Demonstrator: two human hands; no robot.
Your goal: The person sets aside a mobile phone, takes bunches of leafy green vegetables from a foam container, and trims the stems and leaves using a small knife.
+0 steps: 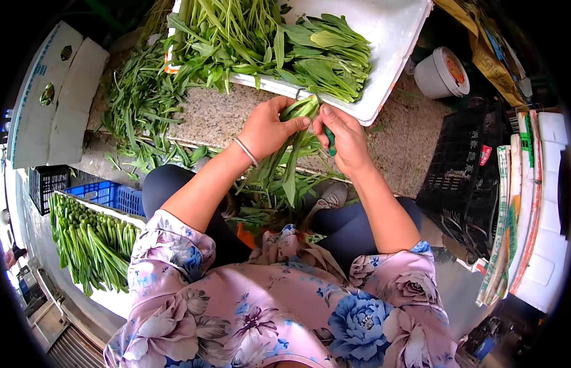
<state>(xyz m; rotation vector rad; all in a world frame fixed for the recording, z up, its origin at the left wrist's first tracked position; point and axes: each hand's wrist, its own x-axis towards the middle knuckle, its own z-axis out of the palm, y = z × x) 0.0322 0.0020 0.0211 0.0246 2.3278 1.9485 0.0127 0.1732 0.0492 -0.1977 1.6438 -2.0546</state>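
Observation:
My left hand (273,129), with a bangle at the wrist, is closed around a leafy green vegetable (304,109). Its cut-looking pale end points up to the right and its long leaves hang down below my palm. Close beside it, my right hand (342,138) is wrapped round a small tool with a green handle (329,140); its working end is hidden by my fingers. Both hands meet just under the front edge of a white foam box (389,67). In that box lie a neat stack of leafy greens (331,55) and a looser heap of long stems (230,30).
Loose leaves (144,98) spread over the stone ledge (215,113) at left. A white bucket (442,73) and a black crate (466,172) stand at right, beside stacked foam boxes (546,214). Bundled green stalks (92,245) and a blue crate (116,196) sit at left.

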